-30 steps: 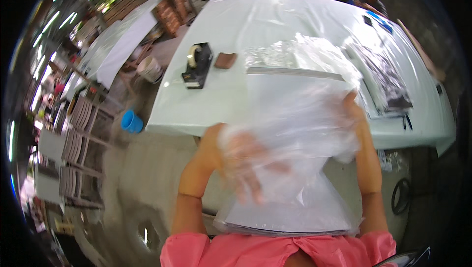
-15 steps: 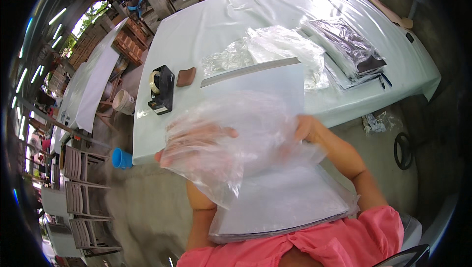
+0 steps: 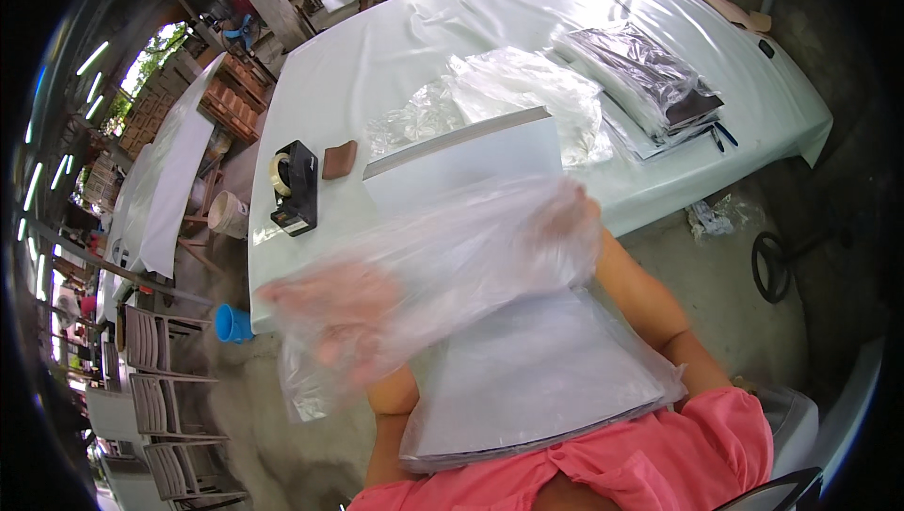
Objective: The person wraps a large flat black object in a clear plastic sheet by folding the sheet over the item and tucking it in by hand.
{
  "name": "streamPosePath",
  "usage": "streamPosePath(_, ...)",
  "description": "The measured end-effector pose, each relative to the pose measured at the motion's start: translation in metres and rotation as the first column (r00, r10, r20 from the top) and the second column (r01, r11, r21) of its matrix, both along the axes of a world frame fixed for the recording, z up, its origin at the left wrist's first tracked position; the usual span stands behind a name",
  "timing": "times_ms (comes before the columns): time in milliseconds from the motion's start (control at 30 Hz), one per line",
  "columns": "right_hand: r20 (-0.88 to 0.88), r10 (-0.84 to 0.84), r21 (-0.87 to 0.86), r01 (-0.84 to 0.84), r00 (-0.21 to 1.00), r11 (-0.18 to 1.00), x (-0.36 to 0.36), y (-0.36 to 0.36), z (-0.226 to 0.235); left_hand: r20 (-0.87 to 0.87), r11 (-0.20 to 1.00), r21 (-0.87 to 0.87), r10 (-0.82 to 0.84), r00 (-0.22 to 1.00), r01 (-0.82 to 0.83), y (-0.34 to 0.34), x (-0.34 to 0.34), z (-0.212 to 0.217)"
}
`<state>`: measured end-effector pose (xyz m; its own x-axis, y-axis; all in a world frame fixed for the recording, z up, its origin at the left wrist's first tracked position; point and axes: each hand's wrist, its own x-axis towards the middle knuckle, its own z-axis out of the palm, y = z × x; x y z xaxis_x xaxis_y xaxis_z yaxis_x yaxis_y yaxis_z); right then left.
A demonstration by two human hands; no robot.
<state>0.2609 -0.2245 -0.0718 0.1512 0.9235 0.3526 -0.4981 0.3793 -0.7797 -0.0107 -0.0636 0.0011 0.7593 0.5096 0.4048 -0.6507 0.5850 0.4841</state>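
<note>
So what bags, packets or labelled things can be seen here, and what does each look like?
Clear bag: thin see-through plastic, held up in both hands, left hand and right hand.
White stack: flat sheets in clear wrap, on the lap.
Crumpled clear bags: loose heap mid-table.
Dark packets: shiny wrapped pile, table's right side.
Tape dispenser: black, table's left edge.
No signs or screens can be made out.

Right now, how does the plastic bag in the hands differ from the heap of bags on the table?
The clear plastic bag is a single one, held up and stretched between the left hand and right hand; the heap of clear bags lies crumpled and untouched on the white table. Both are thin, transparent plastic.
</note>
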Motion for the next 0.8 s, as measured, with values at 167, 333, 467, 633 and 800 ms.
streamPosePath(167,-0.292,0.160,0.007,-0.165,0.943,0.986,0.002,0.000,0.013,0.187,0.999,-0.039,-0.030,0.982,0.037,0.011,-0.002,0.012)
streamPosePath(333,-0.304,0.119,-0.095,-0.155,0.945,0.983,0.005,-0.026,0.072,0.151,0.986,0.041,-0.167,0.974,0.162,0.004,-0.008,0.012)
streamPosePath(467,0.230,-0.297,-0.174,0.339,0.927,0.925,0.026,-0.033,0.097,-0.626,0.719,0.623,0.222,0.748,0.308,0.065,0.007,0.007)
streamPosePath(633,0.845,-0.534,0.297,0.824,0.008,0.483,0.020,-0.017,0.112,-0.553,0.681,0.730,0.639,0.535,-0.059,0.031,0.033,0.017)
streamPosePath(800,0.913,-0.364,0.333,0.854,-0.185,0.401,0.002,-0.018,0.109,-0.292,0.407,0.866,0.884,0.366,-0.292,0.013,0.042,0.017)
